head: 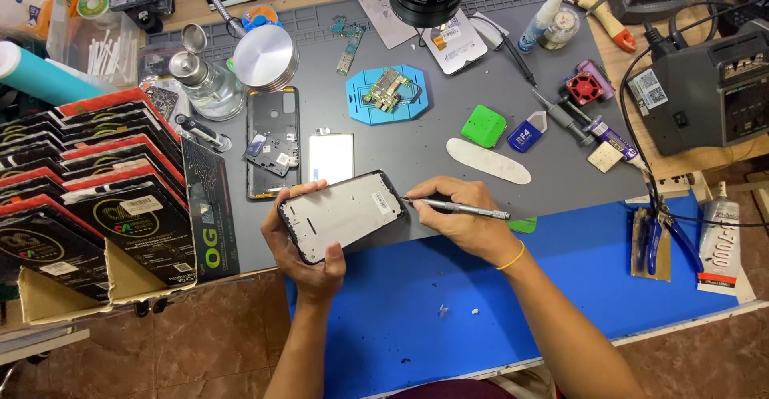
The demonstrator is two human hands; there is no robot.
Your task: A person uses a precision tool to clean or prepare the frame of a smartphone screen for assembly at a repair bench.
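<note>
Here, in the head view, the left hand (308, 247) grasps a phone frame (340, 215) from below, fingers wrapped around its near left edge and thumb along the top-left corner. The frame is held tilted above the front of the desk (448, 139), over the seam where the grey mat meets the blue mat (481, 287). Its pale inner face points upward.

The right hand (465, 219) is clenched around a slim metal tool (456, 205), held like a pen. The tool tip touches the right edge of the phone frame, near its upper right corner.

Behind the frame, a second phone housing (272, 143) lies flat on the grey mat, with a small white panel (331, 157) just beside it. Farther back sits a blue round holder carrying a circuit board (388, 93). A green pad (483, 125), a white oval spatula (489, 161) and a small blue bottle (527, 131) lie to the right, well apart from the hands.

A rack of boxed parts (96, 183) closes off the left edge. Blue-handled pliers (653, 243) and a glue tube (718, 243) occupy the right edge. The blue mat in front of the hands is mostly bare apart from a few small specks.
</note>
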